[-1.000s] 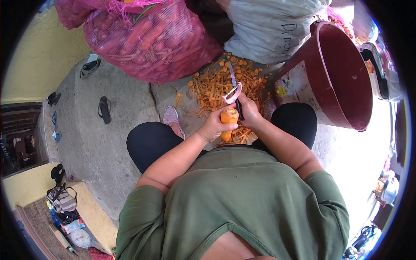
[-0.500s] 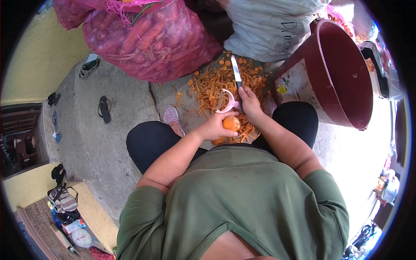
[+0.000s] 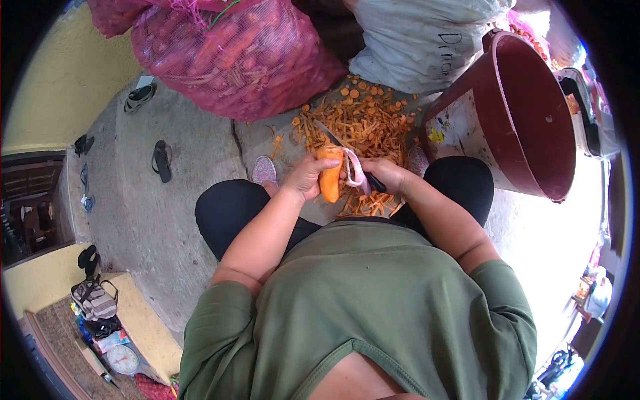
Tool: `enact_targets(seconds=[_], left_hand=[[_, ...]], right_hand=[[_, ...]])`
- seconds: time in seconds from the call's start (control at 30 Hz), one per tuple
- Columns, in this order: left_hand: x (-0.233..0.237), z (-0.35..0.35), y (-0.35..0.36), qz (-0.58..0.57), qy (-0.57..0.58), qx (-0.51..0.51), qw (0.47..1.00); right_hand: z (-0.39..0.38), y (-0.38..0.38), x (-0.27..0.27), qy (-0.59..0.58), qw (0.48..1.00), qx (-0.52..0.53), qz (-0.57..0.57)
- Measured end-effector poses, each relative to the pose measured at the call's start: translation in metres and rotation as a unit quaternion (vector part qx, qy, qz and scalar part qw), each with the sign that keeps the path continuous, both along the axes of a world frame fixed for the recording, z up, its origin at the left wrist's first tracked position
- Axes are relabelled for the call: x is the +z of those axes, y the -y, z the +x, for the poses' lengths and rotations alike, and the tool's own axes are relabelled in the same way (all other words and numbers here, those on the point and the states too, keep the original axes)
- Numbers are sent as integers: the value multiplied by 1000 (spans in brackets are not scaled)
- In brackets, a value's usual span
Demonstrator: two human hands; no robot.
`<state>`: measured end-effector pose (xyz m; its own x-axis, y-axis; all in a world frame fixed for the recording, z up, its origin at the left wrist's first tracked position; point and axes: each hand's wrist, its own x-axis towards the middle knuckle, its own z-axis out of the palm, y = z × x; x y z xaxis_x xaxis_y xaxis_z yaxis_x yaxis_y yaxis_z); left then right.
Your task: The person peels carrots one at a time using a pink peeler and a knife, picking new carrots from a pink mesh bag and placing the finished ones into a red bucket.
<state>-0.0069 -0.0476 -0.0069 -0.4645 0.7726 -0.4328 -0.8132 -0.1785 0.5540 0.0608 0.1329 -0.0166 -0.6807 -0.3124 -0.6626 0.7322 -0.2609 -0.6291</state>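
My left hand (image 3: 305,176) is wrapped round a peeled orange carrot (image 3: 330,181), its thick end up and the narrower end pointing toward me. Right beside it, my right hand (image 3: 388,175) grips a pale pink peeler (image 3: 355,172) together with a knife (image 3: 327,133). The peeler's head is close against the carrot's right side; whether it touches cannot be made out. The knife's blade slants up and left behind the carrot, and its black handle lies under my right fingers. Beneath my hands, carrot peelings (image 3: 360,121) and cut round ends are heaped on the floor.
A pink mesh sack of carrots (image 3: 233,67) stands ahead on the left, with a white sack (image 3: 413,47) to its right. A large dark red bucket (image 3: 467,127) leans close by my right knee. Slippers (image 3: 161,161) and a dial scale (image 3: 123,360) are at the left.
The carrot has turned lengthwise in my left hand. My right hand has come down beside it, and the knife, pointing up before, now slants left with the peeler brought near the carrot.
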Motion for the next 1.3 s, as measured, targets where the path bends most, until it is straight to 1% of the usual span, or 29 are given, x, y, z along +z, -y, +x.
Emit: enact_targets(seconds=[0.07,0.1,0.17,0.2,0.27,0.3,0.37,0.43,0.47,0.53,0.63,0.67,0.77,0.87,0.97,1.07,1.17,1.27,1.3], left_hand=[[2,2,-1,-25,-16,6,1000],[3,3,-1,-37,-24,8,999],[-4,1,3,-50,25,22,998],[-6,-1,7,-57,49,30,997],[3,-6,14,6,46,-17,999],[9,-8,15,37,44,-40,998],[16,-6,12,7,-7,-86,996],[19,0,7,-25,-44,-128,990],[19,1,3,-23,-51,-149,987],[17,7,0,-42,-60,-107,992],[17,8,-3,-58,-68,-62,994],[17,7,-4,-61,-71,-51,994],[17,3,-2,-49,-69,-66,994],[18,7,-5,-51,-70,-87,992],[23,12,-9,-44,-68,-30,996],[25,9,-7,-39,-73,-52,995],[17,11,-5,-58,-80,-102,990],[21,9,-3,-31,-76,-105,991],[22,7,-2,-23,-73,-85,993]], right_hand=[[0,2,-6,-19,999,25,21],[-1,1,-7,-32,998,18,59],[-4,-2,-9,-55,989,5,134],[-6,-3,-33,-127,980,-14,153],[-9,-12,-59,-162,955,-6,247],[-11,-13,-58,-179,939,-2,293],[-11,-15,-57,-161,907,38,387],[-11,-10,-16,-164,866,83,464],[-12,-8,-6,-147,870,70,465],[-12,-6,4,-113,876,46,468],[-14,-17,-3,-284,776,-5,563],[-13,-19,-4,-320,755,-14,573],[-13,-16,-7,-387,756,-1,528],[-11,-9,-8,-287,809,2,513],[-11,-10,-13,-285,803,-16,523],[-11,-11,-11,-186,886,-9,425],[-14,-12,-6,-175,867,3,467],[-13,-13,-2,-174,857,1,485],[-15,-16,-4,-143,869,-5,473]])
